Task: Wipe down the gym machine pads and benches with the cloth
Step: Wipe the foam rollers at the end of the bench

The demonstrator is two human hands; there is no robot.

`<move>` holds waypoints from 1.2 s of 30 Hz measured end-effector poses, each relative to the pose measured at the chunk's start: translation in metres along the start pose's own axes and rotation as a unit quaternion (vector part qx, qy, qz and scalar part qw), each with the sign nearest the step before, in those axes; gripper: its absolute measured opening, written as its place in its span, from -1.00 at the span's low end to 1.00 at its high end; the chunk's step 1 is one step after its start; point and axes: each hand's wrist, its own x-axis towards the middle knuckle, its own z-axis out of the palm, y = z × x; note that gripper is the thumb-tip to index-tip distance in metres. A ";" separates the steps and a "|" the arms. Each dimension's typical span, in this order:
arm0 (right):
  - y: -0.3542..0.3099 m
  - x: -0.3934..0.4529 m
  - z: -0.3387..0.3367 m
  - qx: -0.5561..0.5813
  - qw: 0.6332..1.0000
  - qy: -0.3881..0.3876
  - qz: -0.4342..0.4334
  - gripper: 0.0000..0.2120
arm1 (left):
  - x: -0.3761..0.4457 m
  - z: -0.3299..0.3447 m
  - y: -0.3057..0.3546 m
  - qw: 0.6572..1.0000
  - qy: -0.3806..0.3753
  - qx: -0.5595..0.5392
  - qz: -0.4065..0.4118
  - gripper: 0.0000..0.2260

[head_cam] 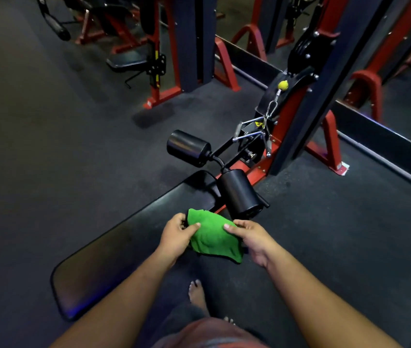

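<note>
Both hands pinch green cloth (212, 236): left hand (176, 237) & right hand (250, 237) at opposite edges; left fingertips hidden behind it. Bench (124, 247) below.

One cloth (213, 237) (green), two roller pads (188, 147), perhaps one bench (114, 249)

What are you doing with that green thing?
A person is cleaning gym equipment. Both hands, the left hand and the right hand, hold a bunched-up green cloth just above the long black bench. Two black roller pads stand at the bench's far end, beside the red and black machine frame. The cloth isn't clearly touching any pad right now.
</note>
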 end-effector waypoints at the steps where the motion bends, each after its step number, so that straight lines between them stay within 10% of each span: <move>1: -0.003 0.003 -0.006 -0.005 1.000 -0.003 0.027 -0.31 | 0.009 0.005 -0.002 1.000 0.003 -0.015 -0.017 -0.91; 8: -0.019 0.026 -0.044 0.013 0.999 0.007 0.044 -0.78 | 0.068 0.056 -0.021 0.983 -0.130 -0.119 -0.056 -0.39; 17: -0.041 0.059 -0.110 -0.048 0.996 0.060 -0.048 -0.56 | 0.111 0.100 0.001 0.947 -0.150 0.251 0.133 -0.51; 27: -0.099 0.170 -0.193 -0.235 0.964 0.070 -0.104 -0.78 | 0.167 0.195 0.020 0.996 -0.052 -0.025 -0.074 -0.66; 31: -0.100 0.224 -0.182 -0.466 0.844 0.167 -0.205 -0.37 | 0.207 0.216 -0.002 0.991 0.030 0.030 -0.124 -0.63; 36: -0.021 0.274 -0.143 -0.552 0.829 -0.002 -0.088 -0.06 | 0.231 0.234 -0.049 0.982 0.083 0.097 -0.139 -0.49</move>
